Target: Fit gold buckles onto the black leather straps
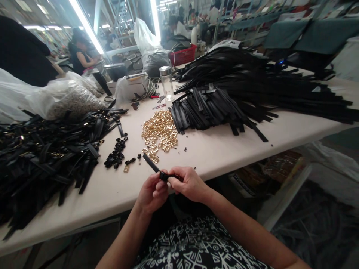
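Both my hands pinch a short black strap (pixel 151 163) just over the table's front edge. My left hand (pixel 153 192) is closed around its middle, with one end sticking out up and to the left. My right hand (pixel 188 184) grips the other part, fingers pressed together; whether a small loop sits on the strap there I cannot make out. Beyond my hands lies a heap of gold buckles (pixel 160 129). To its left are small black loops (pixel 115 152) in a loose pile, with a single gold buckle (pixel 126 169) near them.
Finished-looking black straps with gold buckles (pixel 56 149) cover the left side. Black strips (pixel 207 108) lie stacked at right, longer ones (pixel 252 74) behind. A glass bottle (pixel 167 84), red-handled tool (pixel 159 106), and plastic bags (pixel 151 48) stand farther back. A person (pixel 81 56) sits beyond.
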Demonstrator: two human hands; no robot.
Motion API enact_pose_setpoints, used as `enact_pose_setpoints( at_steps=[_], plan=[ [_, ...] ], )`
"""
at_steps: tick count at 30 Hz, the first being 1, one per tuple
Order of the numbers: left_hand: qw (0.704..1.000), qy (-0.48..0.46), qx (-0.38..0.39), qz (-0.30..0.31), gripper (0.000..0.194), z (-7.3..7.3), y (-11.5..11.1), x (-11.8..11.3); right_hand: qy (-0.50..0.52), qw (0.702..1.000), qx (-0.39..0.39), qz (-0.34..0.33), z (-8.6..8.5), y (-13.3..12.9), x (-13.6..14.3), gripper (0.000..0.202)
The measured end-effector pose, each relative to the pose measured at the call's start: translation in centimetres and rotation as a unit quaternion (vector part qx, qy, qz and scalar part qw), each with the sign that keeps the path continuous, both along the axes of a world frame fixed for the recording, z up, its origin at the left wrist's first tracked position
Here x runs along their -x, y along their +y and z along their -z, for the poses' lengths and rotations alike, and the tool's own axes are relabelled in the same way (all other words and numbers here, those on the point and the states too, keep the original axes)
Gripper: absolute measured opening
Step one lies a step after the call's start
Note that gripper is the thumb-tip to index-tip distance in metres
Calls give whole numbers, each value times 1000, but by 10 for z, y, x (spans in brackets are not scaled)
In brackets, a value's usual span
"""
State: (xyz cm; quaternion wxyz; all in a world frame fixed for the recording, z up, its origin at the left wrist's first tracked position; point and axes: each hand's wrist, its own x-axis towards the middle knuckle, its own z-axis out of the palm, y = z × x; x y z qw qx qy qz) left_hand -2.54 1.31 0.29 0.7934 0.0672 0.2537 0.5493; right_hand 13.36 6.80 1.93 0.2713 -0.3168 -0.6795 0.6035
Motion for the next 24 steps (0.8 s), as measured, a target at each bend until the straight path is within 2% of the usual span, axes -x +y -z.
enact_pose_setpoints(
  at_steps=[3, 8, 13, 17, 20, 22, 24],
  plan=[
    [999, 26, -24, -9, 14, 5, -1, 1, -16, 1000, -10, 9, 2, 0, 2, 13],
    [981, 177, -64, -51, 23, 15, -5, -2, -79, 985, -140, 56, 7, -6, 4, 18],
    [960, 265, -55, -68, 31, 21, -1, -5, -113, 966, -222, 73, 18, -4, 1, 25],
    [929, 353, -76, -83, 30, 6, -1, 2, -114, 966, -229, 28, 21, -3, -2, 27],
    [912, 389, -101, -79, 21, -2, -5, 10, -125, 967, -221, 8, 22, -6, -2, 27],
    [917, 377, -102, -77, 17, 1, -8, 14, -118, 970, -213, -2, 23, -10, 0, 27],
    [940, 325, -76, -68, 17, 9, -10, 15, -106, 975, -195, -7, 25, -12, 3, 27]
  ],
)
